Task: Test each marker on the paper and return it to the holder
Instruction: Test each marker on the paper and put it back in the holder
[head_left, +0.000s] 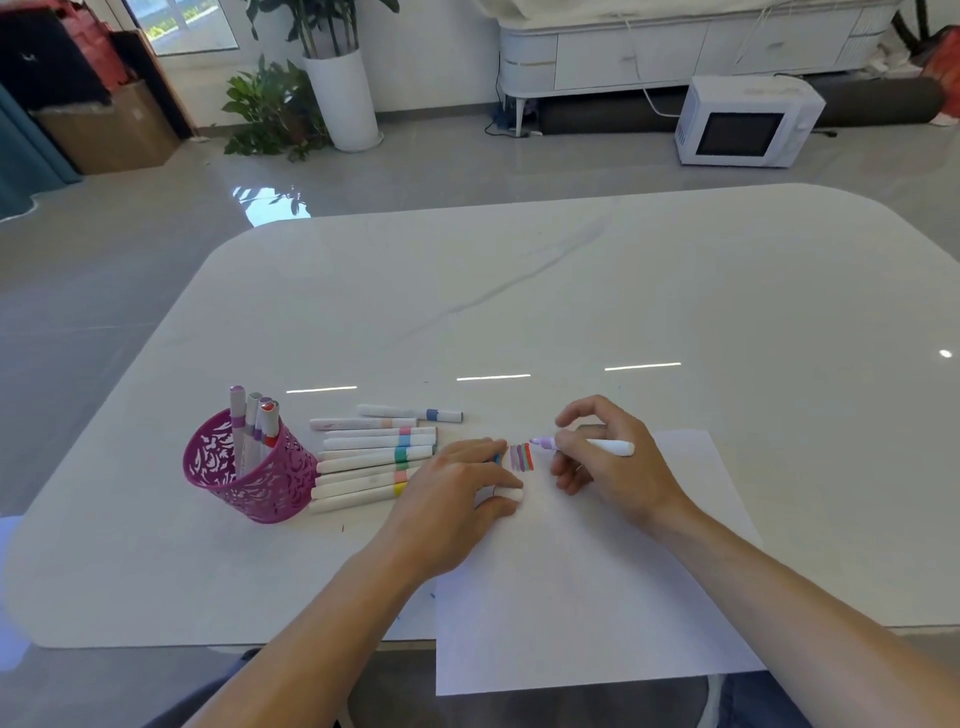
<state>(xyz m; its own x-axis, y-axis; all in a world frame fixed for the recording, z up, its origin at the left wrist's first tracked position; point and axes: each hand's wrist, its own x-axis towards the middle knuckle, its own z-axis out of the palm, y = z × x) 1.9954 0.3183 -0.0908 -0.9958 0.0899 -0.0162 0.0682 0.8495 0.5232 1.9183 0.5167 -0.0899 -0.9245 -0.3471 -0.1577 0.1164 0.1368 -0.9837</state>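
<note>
A person sits at a white table (571, 291) with a sheet of white paper (582, 587) lying in front of them, its near edge hanging over the table's rim. The right hand (608, 457) grips an uncapped lilac marker (587, 445), held nearly flat with its tip pointing left, just beside a small group of short colour strokes (521, 457) at the paper's far left corner. The left hand (457, 488) rests palm down on the paper's left edge, its thumb and fingers closed on a small white cap (509, 493). Left of it, a row of capped white markers (371, 457) lies side by side on the table. Further left stands a pink lattice holder (249, 473), with four markers upright inside.
</note>
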